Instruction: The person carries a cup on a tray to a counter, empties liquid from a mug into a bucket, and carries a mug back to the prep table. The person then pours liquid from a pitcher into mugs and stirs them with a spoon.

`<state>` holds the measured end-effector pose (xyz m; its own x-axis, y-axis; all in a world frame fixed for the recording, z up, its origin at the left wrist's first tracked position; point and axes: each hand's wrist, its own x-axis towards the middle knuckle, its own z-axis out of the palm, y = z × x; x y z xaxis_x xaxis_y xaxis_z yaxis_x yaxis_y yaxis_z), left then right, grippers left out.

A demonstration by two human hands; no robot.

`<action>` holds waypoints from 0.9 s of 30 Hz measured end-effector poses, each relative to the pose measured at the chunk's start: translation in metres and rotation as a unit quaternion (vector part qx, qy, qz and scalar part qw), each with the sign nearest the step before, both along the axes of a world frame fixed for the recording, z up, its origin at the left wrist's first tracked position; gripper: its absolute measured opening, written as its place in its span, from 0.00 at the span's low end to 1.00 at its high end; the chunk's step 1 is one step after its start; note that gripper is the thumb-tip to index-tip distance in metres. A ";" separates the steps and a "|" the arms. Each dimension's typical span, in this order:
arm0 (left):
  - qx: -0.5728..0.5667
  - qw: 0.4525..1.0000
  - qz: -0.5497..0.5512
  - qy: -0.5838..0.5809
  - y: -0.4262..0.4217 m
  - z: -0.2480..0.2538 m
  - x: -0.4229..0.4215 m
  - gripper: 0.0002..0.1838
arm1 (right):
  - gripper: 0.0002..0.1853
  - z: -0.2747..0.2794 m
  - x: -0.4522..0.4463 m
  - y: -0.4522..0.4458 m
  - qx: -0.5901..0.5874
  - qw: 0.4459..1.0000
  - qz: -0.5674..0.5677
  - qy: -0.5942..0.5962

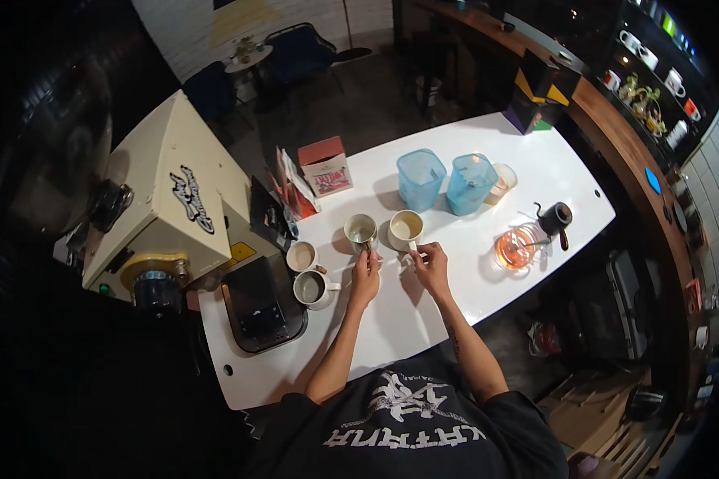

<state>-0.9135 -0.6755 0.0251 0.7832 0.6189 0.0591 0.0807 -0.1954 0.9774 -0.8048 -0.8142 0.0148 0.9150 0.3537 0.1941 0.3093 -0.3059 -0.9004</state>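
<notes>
My left hand [365,279] is closed on the handle of a pale mug [351,239] on the white table. With its fingers pinched, my right hand [432,268] grips the handle of a second pale mug [398,241], just right of the first. Both mugs stand roughly upright, mouths up, and seem to hold a little liquid or residue. Left of my left hand are two more mugs, a pale one [302,256] and a white-handled one [312,289] with a dark interior.
A black scale [256,303] lies beside the cream machine [164,203] at left. Behind the mugs stand a small box [325,168] and two blue containers [421,182] [470,185]. To the right are a glass server [517,247] with orange liquid and a black kettle [557,219].
</notes>
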 end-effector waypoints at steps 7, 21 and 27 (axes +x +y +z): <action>0.025 0.995 -0.083 0.043 -0.043 0.014 -0.021 0.19 | 0.13 0.019 -0.027 -0.068 0.009 0.996 -0.025 0.088; 0.066 0.959 -0.256 0.103 -0.106 0.042 -0.029 0.19 | 0.12 0.041 -0.070 -0.130 -0.015 0.984 -0.158 0.078; 0.067 0.960 -0.257 0.090 -0.111 0.036 -0.014 0.17 | 0.12 0.045 -0.064 -0.141 -0.031 0.981 -0.172 0.089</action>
<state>-0.9277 -0.7870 0.0615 0.9881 0.1439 -0.0536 0.1050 -0.3780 0.9199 -0.8691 -0.9557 0.0594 0.9997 0.0236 0.0090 0.0181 -0.4207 -0.9070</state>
